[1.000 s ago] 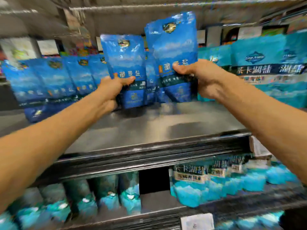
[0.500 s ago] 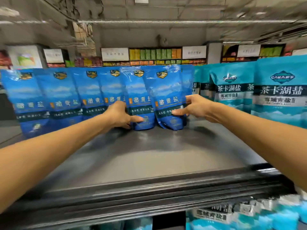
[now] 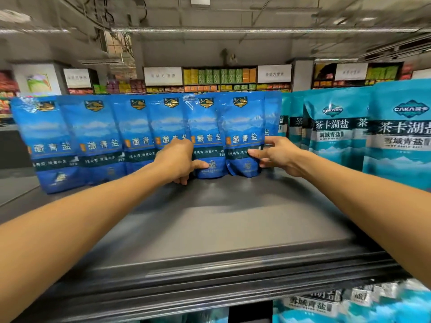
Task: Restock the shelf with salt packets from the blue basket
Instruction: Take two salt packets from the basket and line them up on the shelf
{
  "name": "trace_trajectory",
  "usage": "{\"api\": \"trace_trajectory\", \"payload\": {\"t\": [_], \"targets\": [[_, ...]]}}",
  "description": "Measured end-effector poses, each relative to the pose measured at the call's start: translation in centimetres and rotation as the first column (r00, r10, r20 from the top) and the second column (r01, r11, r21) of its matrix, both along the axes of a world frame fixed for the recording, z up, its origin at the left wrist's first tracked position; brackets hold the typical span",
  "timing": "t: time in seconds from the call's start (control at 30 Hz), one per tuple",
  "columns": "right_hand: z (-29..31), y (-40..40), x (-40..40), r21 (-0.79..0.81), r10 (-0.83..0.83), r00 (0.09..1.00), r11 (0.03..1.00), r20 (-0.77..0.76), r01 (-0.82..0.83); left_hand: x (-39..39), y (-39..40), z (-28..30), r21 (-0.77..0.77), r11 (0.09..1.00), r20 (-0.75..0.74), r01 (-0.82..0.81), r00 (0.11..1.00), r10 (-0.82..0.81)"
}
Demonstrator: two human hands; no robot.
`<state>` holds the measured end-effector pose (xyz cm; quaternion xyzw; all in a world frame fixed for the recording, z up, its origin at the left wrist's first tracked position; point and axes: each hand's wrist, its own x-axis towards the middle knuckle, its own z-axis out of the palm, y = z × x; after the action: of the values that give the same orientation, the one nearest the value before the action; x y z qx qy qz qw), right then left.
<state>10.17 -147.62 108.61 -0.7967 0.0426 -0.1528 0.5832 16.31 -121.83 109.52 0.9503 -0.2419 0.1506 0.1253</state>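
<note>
Grey metal shelf (image 3: 221,220) carries upright glossy blue salt pouches at twelve o'clock, where left hand (image 3: 177,159) and right hand (image 3: 279,155) each pinch one pouch (image 3: 207,136), (image 3: 242,134), steadying them in line.

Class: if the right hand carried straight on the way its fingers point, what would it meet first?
Probably the dark blue salt packet that the right hand already touches; its fingers point left onto it.
</note>
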Motion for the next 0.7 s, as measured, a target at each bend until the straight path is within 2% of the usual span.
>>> {"api": "trace_trajectory", "payload": {"t": [0.17, 0.3, 0.43, 0.53, 0.6, 0.7], "targets": [[0.2, 0.7, -0.6, -0.057, -0.093, 0.988, 0.995, -0.125, 0.086, -0.6, 0.1, 0.2, 0.042, 0.999, -0.03, -0.002, 1.0, 0.003], [0.4, 1.6, -1.2, -0.056, -0.147, 0.976, 0.989, -0.162, 0.14, -1.2, 0.5, 0.1, -0.013, 1.0, -0.079, 0.023, 0.997, -0.024], [0.8, 2.6, -2.2, -0.077, -0.152, 0.966, 0.987, -0.21, 0.138, -2.1, 1.2, 0.0, -0.044, 0.999, -0.056, 0.014, 0.998, -0.016], [1.0, 3.5, -3.4, -0.072, -0.166, 0.961, 0.985, -0.223, 0.154, -3.0, 2.0, 0.4, -0.031, 0.999, 0.028, 0.019, 0.999, -0.018], [1.0, 4.6, -4.6, -0.084, -0.188, 0.968, 0.981, -0.167, 0.176, -3.9, 2.7, 0.6, -0.081, 0.996, 0.009, 0.035, 0.999, -0.034], [1.5, 7.1, -7.4, -0.019, -0.158, 0.985, 0.987, 0.071, 0.16, -6.3, 3.5, 0.7, -0.213, 0.975, -0.11, 0.065, 0.99, -0.09]]}}
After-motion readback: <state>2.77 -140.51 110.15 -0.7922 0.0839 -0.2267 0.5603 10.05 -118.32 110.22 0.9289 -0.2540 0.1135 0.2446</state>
